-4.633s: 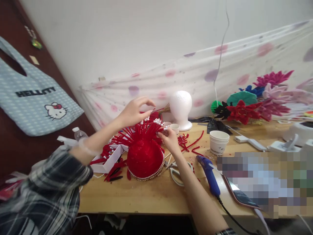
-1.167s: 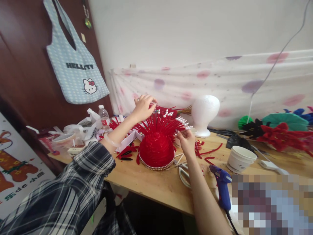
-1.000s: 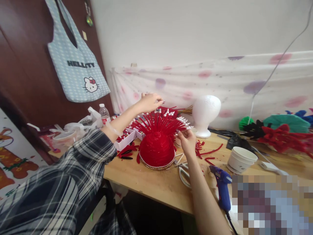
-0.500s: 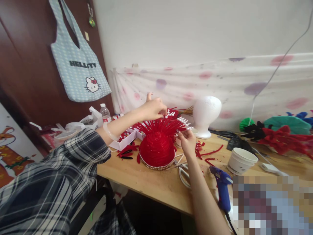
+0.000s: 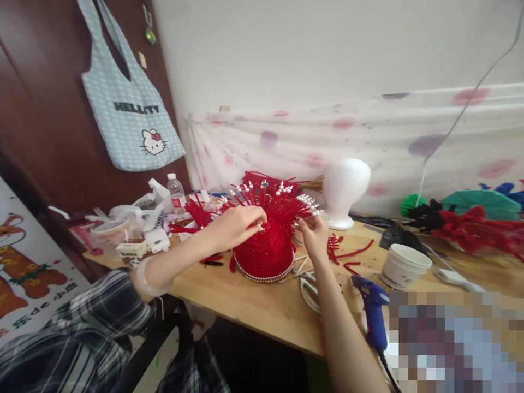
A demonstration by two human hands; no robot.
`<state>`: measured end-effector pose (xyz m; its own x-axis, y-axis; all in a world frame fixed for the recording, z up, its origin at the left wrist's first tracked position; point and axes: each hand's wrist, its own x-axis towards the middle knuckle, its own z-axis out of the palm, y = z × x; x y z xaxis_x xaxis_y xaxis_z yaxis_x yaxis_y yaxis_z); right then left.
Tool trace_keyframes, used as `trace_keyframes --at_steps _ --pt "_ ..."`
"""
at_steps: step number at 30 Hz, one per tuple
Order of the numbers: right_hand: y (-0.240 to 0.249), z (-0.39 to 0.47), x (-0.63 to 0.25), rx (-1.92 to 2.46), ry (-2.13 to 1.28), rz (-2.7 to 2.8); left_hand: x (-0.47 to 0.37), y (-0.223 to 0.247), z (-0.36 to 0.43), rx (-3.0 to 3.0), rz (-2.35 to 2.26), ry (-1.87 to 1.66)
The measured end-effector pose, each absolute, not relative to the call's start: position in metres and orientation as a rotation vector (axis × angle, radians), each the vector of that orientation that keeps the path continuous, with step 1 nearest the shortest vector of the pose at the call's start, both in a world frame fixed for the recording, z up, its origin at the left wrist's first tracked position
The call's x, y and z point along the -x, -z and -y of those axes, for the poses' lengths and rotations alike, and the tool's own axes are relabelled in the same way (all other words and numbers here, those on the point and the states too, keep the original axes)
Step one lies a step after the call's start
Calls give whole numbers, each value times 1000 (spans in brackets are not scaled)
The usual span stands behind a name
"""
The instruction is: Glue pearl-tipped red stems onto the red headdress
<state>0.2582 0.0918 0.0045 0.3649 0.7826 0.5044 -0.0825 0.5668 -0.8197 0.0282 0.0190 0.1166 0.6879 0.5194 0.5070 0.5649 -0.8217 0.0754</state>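
Observation:
A red domed headdress [image 5: 264,254] stands on the table, edged at the bottom with a string of small pearls. Red stems fan out from its top, many tipped with white beads. In front of the fan, my left hand [image 5: 248,221] has its fingers closed near where the stems meet the dome; what they hold, if anything, cannot be made out. My right hand [image 5: 314,234] is at the right side of the headdress, thumb and finger pinched on its outer red stems, under the beaded tips.
A white foam head [image 5: 346,191] stands behind on the right. Scissors [image 5: 309,289], a blue glue gun [image 5: 371,314] and paper cups [image 5: 404,266] lie right of the headdress. A water bottle [image 5: 176,194] and plastic bags are at left. Fabric flowers [image 5: 470,229] fill the far right.
My left hand has come down and toward me, from the beaded tips to the front of the fan. More beaded stems now show. My right hand has stayed in place.

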Motion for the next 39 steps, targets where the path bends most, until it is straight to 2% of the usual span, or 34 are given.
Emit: trace_keyframes --at_steps 13,16,24,30,34,39 --pt "-7 -91 -256 775 -646 1046 -30 -75 -5 2790 804 593" --pt "-7 -90 -256 777 -643 1036 -31 -87 -9 2824 781 627" --pt "-6 -89 -256 791 -633 1048 -44 -151 -61 2807 849 1003" --pt "-8 -88 -256 805 -615 1033 -55 -160 -98 2785 834 1146" --pt "-7 -88 -256 810 -615 1034 -50 -162 -124 2617 1019 1379" --pt "-6 -88 -257 820 -604 1040 -46 -162 -146 2895 1083 1134"
